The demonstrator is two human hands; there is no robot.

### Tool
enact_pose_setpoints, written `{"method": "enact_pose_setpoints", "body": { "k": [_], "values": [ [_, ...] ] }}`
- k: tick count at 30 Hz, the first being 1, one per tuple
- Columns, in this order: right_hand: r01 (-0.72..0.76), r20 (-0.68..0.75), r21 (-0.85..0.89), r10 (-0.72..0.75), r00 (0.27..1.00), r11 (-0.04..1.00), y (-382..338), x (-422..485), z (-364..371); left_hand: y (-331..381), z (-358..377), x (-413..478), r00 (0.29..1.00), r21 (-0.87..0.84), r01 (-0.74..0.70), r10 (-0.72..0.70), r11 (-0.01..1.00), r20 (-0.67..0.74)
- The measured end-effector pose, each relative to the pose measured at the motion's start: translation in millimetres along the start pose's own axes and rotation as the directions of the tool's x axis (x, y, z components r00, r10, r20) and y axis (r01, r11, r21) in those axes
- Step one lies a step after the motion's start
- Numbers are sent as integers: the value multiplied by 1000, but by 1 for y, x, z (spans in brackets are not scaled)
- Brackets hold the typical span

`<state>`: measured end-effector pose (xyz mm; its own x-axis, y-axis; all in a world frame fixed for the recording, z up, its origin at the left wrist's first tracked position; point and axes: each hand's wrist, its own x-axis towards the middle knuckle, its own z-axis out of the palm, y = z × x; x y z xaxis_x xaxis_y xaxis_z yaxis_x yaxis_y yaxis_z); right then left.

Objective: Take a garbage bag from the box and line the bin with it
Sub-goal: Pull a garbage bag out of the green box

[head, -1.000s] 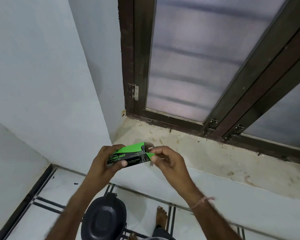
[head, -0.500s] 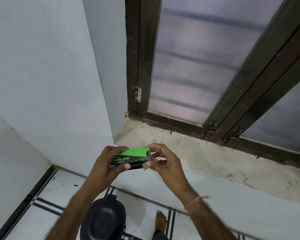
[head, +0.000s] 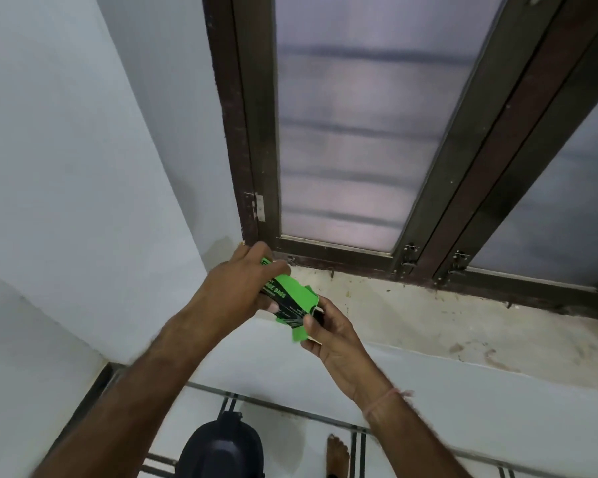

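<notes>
The left hand (head: 235, 288) is wrapped round the green garbage bag box (head: 292, 298), holding it in the air before the window sill (head: 463, 322), tilted so that its opened end and loose flap (head: 299, 334) face the right hand (head: 335, 336). That hand pinches at this end, likely to draw a bag out; whether the dark thing between its fingers is a bag I cannot tell. The 2 hands nearly touch, and the black bin (head: 221, 450) stands below, lid shut.
</notes>
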<state>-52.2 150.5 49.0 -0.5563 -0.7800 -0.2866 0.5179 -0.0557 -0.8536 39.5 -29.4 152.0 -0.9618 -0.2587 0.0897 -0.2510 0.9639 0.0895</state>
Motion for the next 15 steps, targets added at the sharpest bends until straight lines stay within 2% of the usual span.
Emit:
{"method": "enact_pose_setpoints", "body": {
  "k": [7,15],
  "values": [
    [-6,-152,9,8,988,1000,-12,9,-26,-24,34,1,997,-226,78,-72,971,33],
    [51,-302,-26,-57,952,998,-26,21,-81,-40,105,26,979,-509,187,-200,840,30]
  ]
}}
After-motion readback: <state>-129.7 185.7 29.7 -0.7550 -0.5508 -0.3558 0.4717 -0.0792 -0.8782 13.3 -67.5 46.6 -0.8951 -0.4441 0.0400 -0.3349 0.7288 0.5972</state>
